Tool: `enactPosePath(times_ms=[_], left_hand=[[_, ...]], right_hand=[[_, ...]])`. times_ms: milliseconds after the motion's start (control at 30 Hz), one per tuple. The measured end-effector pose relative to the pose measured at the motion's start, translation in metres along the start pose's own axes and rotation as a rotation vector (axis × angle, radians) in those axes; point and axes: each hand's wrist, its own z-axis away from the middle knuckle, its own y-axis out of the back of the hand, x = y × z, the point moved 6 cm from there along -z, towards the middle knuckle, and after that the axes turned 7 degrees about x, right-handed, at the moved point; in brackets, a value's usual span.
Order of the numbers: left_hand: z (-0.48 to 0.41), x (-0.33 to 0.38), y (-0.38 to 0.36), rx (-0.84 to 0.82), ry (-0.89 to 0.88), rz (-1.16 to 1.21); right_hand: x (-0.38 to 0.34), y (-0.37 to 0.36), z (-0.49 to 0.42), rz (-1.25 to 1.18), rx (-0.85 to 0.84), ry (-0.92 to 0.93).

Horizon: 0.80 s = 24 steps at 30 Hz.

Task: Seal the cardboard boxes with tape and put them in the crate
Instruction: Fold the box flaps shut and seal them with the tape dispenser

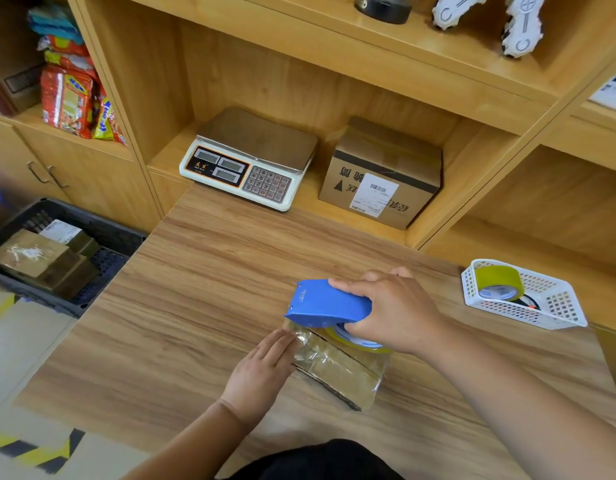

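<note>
Right hand (389, 313) grips blue plastic tape dispenser (325, 303), left hand (265, 368) flat-fingered on small brown cardboard box (337, 372), apparently pinning clear tape (301, 341); a slip could wrinkle it.

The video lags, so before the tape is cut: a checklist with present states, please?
1. The right hand grips the blue plastic tape dispenser: ok.
2. The left hand presses the clear tape onto the small brown cardboard box: ok.
3. The box lies flat on the wooden table: ok.
4. The tape covers the full seam: cannot tell.
5. The black plastic crate has free floor for another box: ok.
</note>
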Motion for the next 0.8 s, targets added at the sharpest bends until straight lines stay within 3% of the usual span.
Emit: enactPosePath(times_ms=[200,800], left_hand=[[-0.007,0.000,0.014,0.086,0.023,0.023],[-0.011,-0.002,0.014,-0.009,0.093,0.110]], right_hand=[[0.013,-0.009,0.020,-0.023,-0.042,-0.066],[0.024,-0.035,0.046,0.105,-0.049,-0.090]])
